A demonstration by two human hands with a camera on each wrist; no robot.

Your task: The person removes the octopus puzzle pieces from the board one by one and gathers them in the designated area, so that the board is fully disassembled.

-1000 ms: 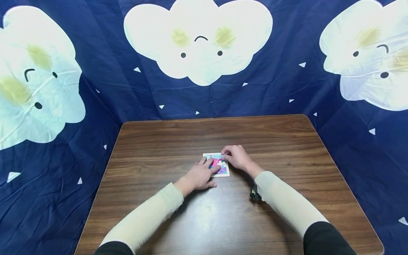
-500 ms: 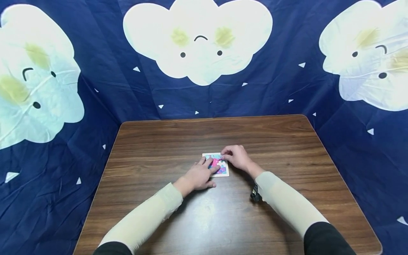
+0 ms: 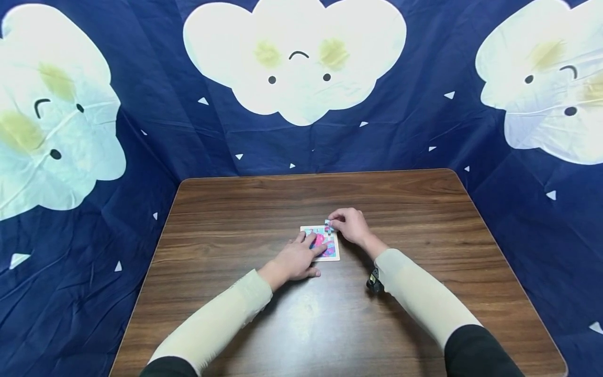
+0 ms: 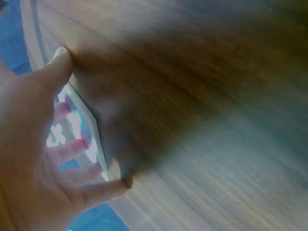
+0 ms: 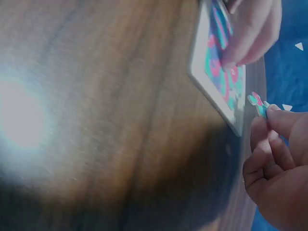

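pinching a knobbed piece [image 5: 258, 100], right hand [image 3: 350, 225] hovers by the pale-rimmed square puzzle [image 3: 332, 250], left hand [image 3: 293, 259] touching it, fingers apart.

In the head view, a brown wood-grain tabletop [image 3: 226, 209] with rounded corners spreads across the lower half, a pale glare at 6 o'clock. Dark blue, creased cloth [image 3: 155, 94] stands around its far edge and sides. It bears a big white cloud [image 3: 301, 31] at 12 o'clock, its face upside down, another cloud [image 3: 70, 125] near 10, a third cloud [image 3: 537, 125] at 2, and scattered small white triangles [image 3: 596, 327].
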